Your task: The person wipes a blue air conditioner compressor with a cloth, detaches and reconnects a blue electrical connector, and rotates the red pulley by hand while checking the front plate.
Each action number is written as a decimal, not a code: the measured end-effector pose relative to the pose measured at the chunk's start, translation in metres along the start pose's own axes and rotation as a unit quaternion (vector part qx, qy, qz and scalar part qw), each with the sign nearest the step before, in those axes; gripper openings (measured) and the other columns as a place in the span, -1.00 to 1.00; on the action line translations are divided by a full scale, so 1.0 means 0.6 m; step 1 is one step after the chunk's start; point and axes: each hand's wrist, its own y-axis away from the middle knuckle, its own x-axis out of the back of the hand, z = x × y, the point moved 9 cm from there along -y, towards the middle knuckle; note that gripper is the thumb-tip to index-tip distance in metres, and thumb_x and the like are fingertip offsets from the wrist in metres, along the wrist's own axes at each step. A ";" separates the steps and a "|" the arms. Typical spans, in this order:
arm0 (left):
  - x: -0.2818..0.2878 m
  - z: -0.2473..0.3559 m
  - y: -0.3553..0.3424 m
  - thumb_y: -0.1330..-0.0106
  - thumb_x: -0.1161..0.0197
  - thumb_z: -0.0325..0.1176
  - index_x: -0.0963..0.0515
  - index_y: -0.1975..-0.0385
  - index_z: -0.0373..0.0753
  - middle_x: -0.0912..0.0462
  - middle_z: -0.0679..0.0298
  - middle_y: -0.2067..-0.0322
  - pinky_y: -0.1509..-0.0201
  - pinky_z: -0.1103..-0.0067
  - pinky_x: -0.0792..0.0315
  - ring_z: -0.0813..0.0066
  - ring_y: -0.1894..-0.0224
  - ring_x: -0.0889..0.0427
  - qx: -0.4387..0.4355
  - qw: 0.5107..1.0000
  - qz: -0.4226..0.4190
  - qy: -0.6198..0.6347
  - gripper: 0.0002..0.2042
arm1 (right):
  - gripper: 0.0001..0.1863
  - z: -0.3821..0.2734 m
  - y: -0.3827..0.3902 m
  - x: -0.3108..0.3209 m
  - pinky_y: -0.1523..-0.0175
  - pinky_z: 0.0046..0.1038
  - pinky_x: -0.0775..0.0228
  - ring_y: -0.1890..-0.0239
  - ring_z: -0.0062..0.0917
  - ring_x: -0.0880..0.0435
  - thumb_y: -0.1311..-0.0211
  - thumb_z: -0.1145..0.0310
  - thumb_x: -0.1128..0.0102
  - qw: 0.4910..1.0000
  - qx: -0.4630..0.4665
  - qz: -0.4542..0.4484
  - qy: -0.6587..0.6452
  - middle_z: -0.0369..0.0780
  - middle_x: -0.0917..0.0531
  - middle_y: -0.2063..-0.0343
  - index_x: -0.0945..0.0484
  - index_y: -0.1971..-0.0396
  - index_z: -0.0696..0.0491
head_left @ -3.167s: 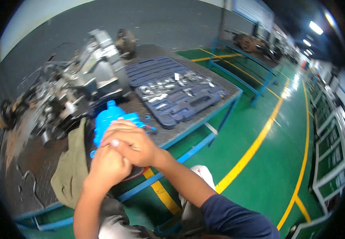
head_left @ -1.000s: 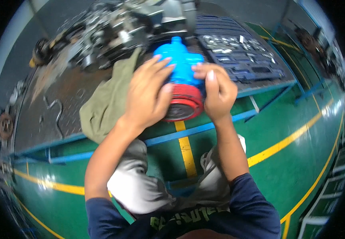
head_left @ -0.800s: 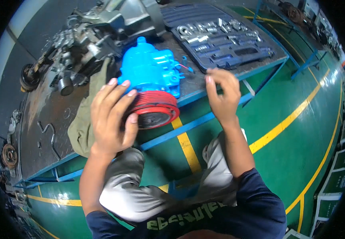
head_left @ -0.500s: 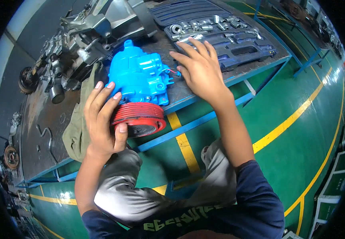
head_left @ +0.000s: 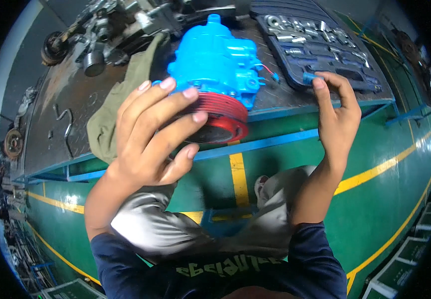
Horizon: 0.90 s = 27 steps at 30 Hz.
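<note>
A blue-painted compressor (head_left: 206, 57) with a grooved red pulley (head_left: 225, 112) on its near end lies at the front edge of the workbench. My left hand (head_left: 150, 129) is spread in front of the pulley, fingers apart, hiding its left part; whether the fingertips touch it I cannot tell. To the right, my right hand (head_left: 339, 109) pinches a small blue cylindrical piece (head_left: 311, 78) between thumb and forefinger, just over the near edge of the socket case. A short wire with a blue connector (head_left: 274, 76) sticks out from the compressor's right side.
The open socket case (head_left: 295, 62) holds several chrome sockets. An olive cloth (head_left: 107, 127) lies left of the compressor, with a bent metal rod (head_left: 68, 127) farther left. Greasy metal assemblies (head_left: 121, 25) stand behind. Below the blue bench frame is green floor with yellow lines.
My right hand has moved right, away from the compressor, and now pinches the small blue piece. My left hand has come off the pulley's side and spreads in front of it. The view has shifted.
</note>
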 end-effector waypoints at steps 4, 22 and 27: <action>0.011 0.036 0.000 -0.07 -0.41 -0.33 -0.66 0.22 -0.22 -0.70 0.23 0.21 0.17 0.47 -0.49 0.33 0.22 -0.65 -0.048 0.995 -0.032 0.078 -0.74 | -0.74 -0.068 0.056 -0.018 0.27 -0.56 -0.44 0.38 -0.56 -0.65 0.04 0.52 -0.45 0.971 -0.021 -0.191 -0.145 -0.20 -0.69 0.40 -0.66 0.28 0.15; 0.002 0.022 0.034 0.04 -0.52 -0.33 -0.60 0.31 -0.28 -0.65 0.22 0.41 0.36 0.51 -0.42 0.30 0.41 -0.59 0.087 0.973 -0.056 0.207 -0.69 | -0.58 -0.150 0.143 -0.128 0.03 -0.42 -0.50 0.16 -0.42 -0.66 0.14 0.64 -0.50 0.868 -0.026 -0.345 -0.357 -0.11 -0.66 0.24 -0.58 0.19 0.23; -0.001 0.022 0.028 0.04 -0.55 -0.41 -0.54 0.26 -0.31 -0.67 0.10 0.34 0.24 0.44 -0.50 0.20 0.29 -0.65 0.089 0.970 -0.085 0.208 -0.64 | -0.61 -0.151 0.137 -0.128 0.05 -0.48 -0.48 0.18 -0.49 -0.64 0.10 0.60 -0.49 0.887 0.011 -0.318 -0.334 -0.16 -0.67 0.24 -0.59 0.19 0.22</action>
